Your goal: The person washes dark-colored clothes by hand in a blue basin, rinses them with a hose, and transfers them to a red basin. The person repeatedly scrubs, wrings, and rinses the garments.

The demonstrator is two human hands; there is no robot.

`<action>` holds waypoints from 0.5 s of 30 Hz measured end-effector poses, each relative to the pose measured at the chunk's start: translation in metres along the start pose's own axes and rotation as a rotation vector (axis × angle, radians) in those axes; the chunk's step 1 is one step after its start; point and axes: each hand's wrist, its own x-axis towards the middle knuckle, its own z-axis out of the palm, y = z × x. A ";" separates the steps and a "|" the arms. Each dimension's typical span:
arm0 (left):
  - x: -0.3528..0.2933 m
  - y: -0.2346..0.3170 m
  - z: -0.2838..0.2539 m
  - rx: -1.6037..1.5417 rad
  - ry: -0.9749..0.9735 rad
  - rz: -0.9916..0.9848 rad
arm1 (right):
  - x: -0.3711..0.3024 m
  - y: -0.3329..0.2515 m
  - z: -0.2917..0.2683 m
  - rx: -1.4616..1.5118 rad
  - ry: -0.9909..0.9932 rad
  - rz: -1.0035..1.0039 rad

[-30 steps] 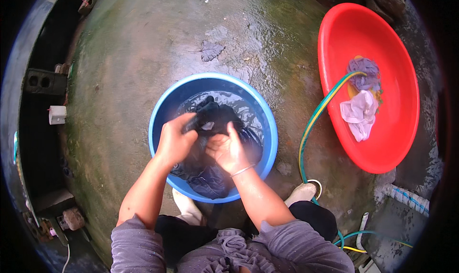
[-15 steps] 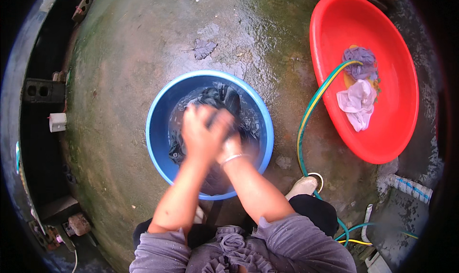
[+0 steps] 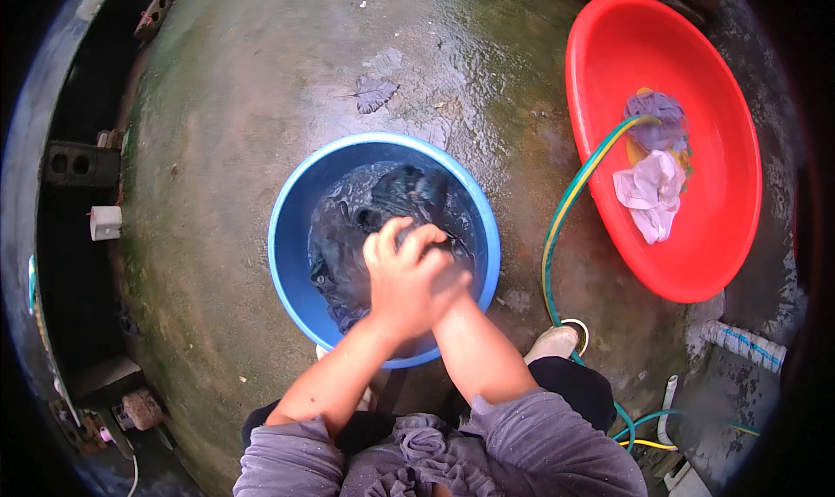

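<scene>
Dark wet clothing (image 3: 409, 193) lies bunched in a blue basin (image 3: 280, 266) with some water in it. Over the near part of the basin, my left hand (image 3: 407, 280) has its fingers curled down onto the dark cloth. My right hand (image 3: 452, 281) is pressed close beside and beneath it, blurred and mostly covered, so its fingers do not show. How much cloth is between the two hands is hidden.
A large red tub (image 3: 600, 53) at the right holds a purple cloth (image 3: 658, 119) and a pale pink cloth (image 3: 651, 193). A green and yellow hose (image 3: 555, 223) runs over its rim. Concrete blocks (image 3: 83, 165) line the left side. A leaf (image 3: 374, 95) lies on the wet floor.
Both hands have drawn back toward me, from the basin's middle to its near side. More of the dark clothing now shows beyond them.
</scene>
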 end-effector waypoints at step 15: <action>0.015 -0.136 -0.100 -0.275 0.375 -0.659 | 0.014 0.001 0.000 -0.858 0.324 -0.353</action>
